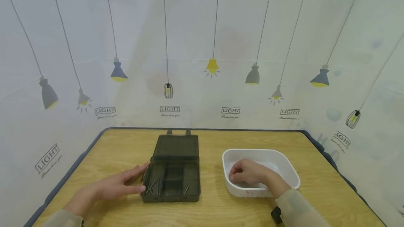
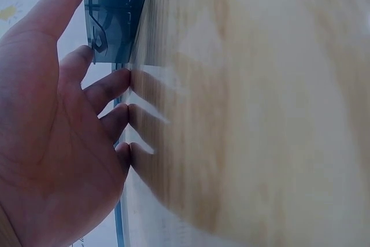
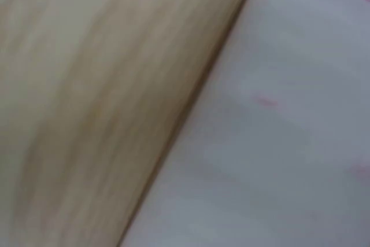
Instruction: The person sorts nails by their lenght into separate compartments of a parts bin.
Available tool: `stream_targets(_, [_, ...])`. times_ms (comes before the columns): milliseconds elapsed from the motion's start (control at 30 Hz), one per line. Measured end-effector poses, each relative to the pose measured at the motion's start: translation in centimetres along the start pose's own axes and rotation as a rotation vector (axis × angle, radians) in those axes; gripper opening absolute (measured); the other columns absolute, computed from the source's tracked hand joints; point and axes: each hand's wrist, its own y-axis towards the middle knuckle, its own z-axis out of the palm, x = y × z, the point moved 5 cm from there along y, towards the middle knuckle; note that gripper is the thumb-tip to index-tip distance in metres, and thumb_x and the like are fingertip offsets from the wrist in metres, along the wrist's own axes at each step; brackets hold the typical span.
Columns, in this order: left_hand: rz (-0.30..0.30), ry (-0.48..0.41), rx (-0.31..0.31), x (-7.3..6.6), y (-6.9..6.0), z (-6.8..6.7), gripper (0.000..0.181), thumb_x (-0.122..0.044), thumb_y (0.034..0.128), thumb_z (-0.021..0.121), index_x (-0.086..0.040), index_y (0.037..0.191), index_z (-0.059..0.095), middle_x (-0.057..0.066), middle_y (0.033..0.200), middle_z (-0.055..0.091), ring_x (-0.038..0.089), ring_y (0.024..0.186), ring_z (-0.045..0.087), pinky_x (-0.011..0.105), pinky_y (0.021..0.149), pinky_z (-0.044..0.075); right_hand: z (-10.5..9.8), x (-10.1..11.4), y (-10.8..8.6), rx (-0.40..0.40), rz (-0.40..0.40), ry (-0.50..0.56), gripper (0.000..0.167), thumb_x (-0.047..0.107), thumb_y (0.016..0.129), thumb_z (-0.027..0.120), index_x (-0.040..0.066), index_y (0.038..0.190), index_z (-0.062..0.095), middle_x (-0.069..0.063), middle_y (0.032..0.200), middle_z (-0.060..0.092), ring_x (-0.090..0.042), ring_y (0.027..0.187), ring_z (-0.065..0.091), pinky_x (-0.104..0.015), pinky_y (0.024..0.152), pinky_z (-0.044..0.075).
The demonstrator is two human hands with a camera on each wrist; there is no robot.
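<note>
On the table's left half, a dark translucent plastic case [image 1: 171, 198] lies with its lid [image 1: 177, 145] raised back. Several thin metal pieces, like screws or nails, are in its left compartment, and one metal piece [image 1: 187, 190] is at the right. My left hand [image 1: 108, 186] rests at the case's left side, thumb and index fingertip against it, fingers loosely extended; the left wrist view shows that palm [image 2: 58, 137] holding nothing. Inside a white tub [image 1: 249, 192], my right hand [image 1: 250, 172] has its fingers curled down near the left wall. Whatever lies between those fingertips is hidden.
The wooden table [image 1: 211, 213] has a dark blue edge and is enclosed by a white curtain [image 1: 195, 27] printed with lamps. Only the tub's outer wall [image 3: 277, 160] and blurred tabletop [image 3: 98, 102] show in the right wrist view.
</note>
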Motion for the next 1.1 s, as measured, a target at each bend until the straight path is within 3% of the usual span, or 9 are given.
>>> stream_targets(233, [0.003, 0.013, -0.005, 0.2, -0.2, 0.1, 0.086, -0.05, 0.1075, 0.069, -0.035, 0.177, 0.02, 0.013, 0.183, 0.023, 0.054, 0.168, 0.009, 0.082, 0.128, 0.014, -1.3, 1.1, -0.4, -0.075, -0.081, 0.003, 0.009, 0.02, 0.105, 0.075, 0.015, 0.099, 0.078, 0.006, 0.093, 0.073, -0.009, 0.086, 0.061, -0.023, 0.079, 0.049])
stream_targets(400, [0.002, 0.016, -0.013, 0.3, -0.3, 0.2, 0.086, -0.051, 0.107, 0.069, -0.036, 0.177, 0.021, 0.013, 0.183, 0.023, 0.054, 0.168, 0.009, 0.082, 0.128, 0.014, -2.3, 2.1, -1.0, -0.134, -0.114, 0.092, 0.013, 0.023, 0.11, 0.069, 0.01, 0.109, 0.072, -0.006, 0.103, 0.071, -0.016, 0.09, 0.063, -0.026, 0.079, 0.053])
stream_targets(533, [-0.002, 0.016, -0.008, 0.2, -0.3, 0.1, 0.087, -0.052, 0.1069, 0.069, -0.036, 0.177, 0.02, 0.013, 0.183, 0.021, 0.053, 0.169, 0.008, 0.082, 0.128, 0.014, -2.5, 2.6, -1.2, -0.177, -0.079, 0.214, 0.023, 0.025, 0.113, 0.064, 0.003, 0.119, 0.068, -0.016, 0.104, 0.069, -0.022, 0.087, 0.063, -0.028, 0.072, 0.055])
stream_targets(667, [0.005, 0.025, -0.012, 0.1, 0.1, -0.1, 0.087, -0.053, 0.1066, 0.069, -0.038, 0.177, 0.019, 0.013, 0.184, 0.02, 0.051, 0.169, 0.008, 0.08, 0.129, 0.013, -2.9, 3.6, -1.2, -0.268, -0.008, 0.29, 0.025, 0.028, 0.112, 0.067, 0.006, 0.122, 0.072, -0.013, 0.101, 0.07, -0.022, 0.084, 0.064, -0.029, 0.067, 0.055])
stream_targets(767, [0.002, 0.035, -0.014, 0.1, 0.4, -0.2, 0.087, -0.054, 0.1062, 0.069, -0.039, 0.177, 0.019, 0.011, 0.184, 0.021, 0.051, 0.169, 0.009, 0.08, 0.13, 0.013, -2.9, 4.6, -1.0, -0.307, -0.012, 0.334, 0.024, 0.025, 0.11, 0.07, 0.006, 0.124, 0.075, -0.011, 0.103, 0.073, -0.024, 0.089, 0.068, -0.033, 0.074, 0.061])
stream_targets(1100, [-0.012, 0.026, 0.0, 0.7, 0.1, -0.1, 0.089, -0.055, 0.1061, 0.068, -0.037, 0.177, 0.019, 0.011, 0.184, 0.02, 0.051, 0.17, 0.007, 0.079, 0.13, 0.011, 0.0, 7.9, 1.2, -0.245, -0.061, 0.38, 0.023, 0.019, 0.109, 0.071, 0.001, 0.122, 0.076, -0.006, 0.105, 0.078, -0.027, 0.093, 0.073, -0.037, 0.077, 0.065])
